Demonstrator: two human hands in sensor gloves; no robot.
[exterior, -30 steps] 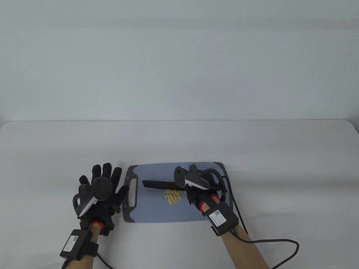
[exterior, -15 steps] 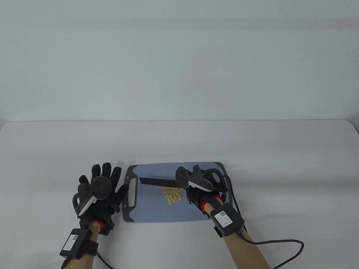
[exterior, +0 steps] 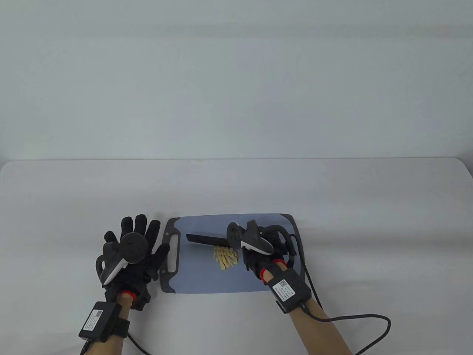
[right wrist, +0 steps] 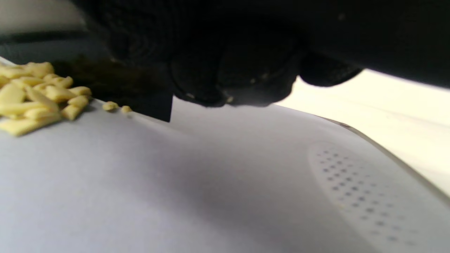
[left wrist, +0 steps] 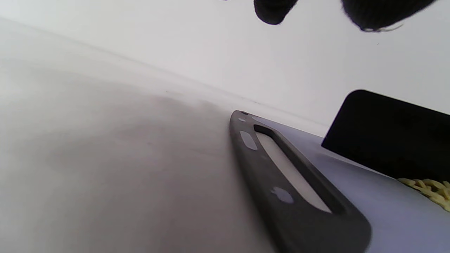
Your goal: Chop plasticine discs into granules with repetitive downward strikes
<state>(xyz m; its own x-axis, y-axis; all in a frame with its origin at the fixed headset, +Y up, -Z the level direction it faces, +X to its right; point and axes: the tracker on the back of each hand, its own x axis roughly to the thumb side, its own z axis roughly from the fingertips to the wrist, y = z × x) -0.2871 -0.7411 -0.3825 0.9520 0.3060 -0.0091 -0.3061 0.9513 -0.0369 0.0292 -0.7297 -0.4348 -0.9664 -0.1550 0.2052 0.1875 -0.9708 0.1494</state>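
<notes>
You are working at one white table (exterior: 332, 192), and on it is lying one blue-grey cutting board (exterior: 207, 277) with a dark rim and a slot handle at its left end. Your left hand (exterior: 129, 255) is resting flat on the table just beside that handle, fingers spread, gripping nothing. Your right hand (exterior: 258, 255) is curling closed around the handle of one black knife (exterior: 205, 239), whose broad blade is reaching leftward across the board, down at the far edge of the plasticine pile. In the right wrist view the heel of the blade is meeting the board surface right beside the pieces.

The plasticine pieces (exterior: 226, 256) are lying in one loose yellow heap near the middle of the board, just in front of the blade. You are well into the job, I judge: no whole disc is showing, only short strips and a few small crumbs. Those strips are looking too long to be called granules, so more crosswise strikes are probably remaining. An exact count of pieces cannot be made; there are a couple of dozen at a guess.
</notes>
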